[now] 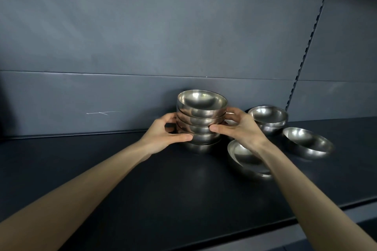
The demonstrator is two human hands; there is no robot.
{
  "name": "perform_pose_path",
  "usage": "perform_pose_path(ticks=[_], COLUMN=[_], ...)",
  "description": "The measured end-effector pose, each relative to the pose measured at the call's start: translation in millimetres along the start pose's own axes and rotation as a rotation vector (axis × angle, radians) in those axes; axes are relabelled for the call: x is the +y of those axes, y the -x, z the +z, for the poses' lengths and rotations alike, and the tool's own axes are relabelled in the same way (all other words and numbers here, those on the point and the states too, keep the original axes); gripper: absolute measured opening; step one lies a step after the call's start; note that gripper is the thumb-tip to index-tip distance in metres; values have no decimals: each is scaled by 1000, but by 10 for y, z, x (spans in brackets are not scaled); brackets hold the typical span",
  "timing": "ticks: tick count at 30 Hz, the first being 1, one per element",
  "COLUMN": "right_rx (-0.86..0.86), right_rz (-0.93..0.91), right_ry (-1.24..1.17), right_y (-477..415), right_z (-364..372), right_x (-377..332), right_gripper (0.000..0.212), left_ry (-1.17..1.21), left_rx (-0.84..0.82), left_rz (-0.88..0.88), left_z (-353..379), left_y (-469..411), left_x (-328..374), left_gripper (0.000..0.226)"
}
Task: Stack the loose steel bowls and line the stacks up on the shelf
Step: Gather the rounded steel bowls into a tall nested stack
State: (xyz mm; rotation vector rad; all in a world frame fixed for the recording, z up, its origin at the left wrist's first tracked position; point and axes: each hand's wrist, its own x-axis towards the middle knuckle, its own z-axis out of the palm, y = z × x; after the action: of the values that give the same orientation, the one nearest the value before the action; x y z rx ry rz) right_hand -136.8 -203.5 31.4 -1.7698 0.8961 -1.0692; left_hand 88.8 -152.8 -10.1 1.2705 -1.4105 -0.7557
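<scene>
Shelf (pixel 102 179) deck, dark and flat, fills the lower half of my view. Its front lip crosses at six o'clock and climbs toward four; its back edge meets the panel (pixel 142 36) at twelve. A slotted upright (pixel 306 47) slants down the panel at two o'clock. A wide run of open deck stretches from the stack (pixel 201 108) out to nine o'clock.

The stack of several nested steel bowls stands on the deck just before the back edge, its top bowl slightly askew. At its three o'clock a pair (pixel 268 116) of nested bowls sits near the upright's foot. A tilted bowl (pixel 308 142) lies at four, apart from the pair. A near bowl (pixel 242 155) lies at five, partly under my right wrist.

My left hand (pixel 163 136) clasps the stack at nine, thumb low across its front. My right hand (pixel 242 128) clasps it at three, thumb at mid-height.
</scene>
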Motion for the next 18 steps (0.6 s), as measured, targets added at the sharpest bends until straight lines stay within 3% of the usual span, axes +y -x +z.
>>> perform_pose_path(ticks=[4,18], right_rx=[-26,-71], right_rz=[-18,-20], right_ry=[12,-14], right_y=[-8,161], right_z=[27,417], right_x=[46,-53], right_gripper=[38,39], left_ry=[41,41], left_rx=[-41,-4], left_rz=[-5,-1], left_z=[-14,-377], left_y=[29,388], left_x=[-19,-41], left_gripper=[60,67])
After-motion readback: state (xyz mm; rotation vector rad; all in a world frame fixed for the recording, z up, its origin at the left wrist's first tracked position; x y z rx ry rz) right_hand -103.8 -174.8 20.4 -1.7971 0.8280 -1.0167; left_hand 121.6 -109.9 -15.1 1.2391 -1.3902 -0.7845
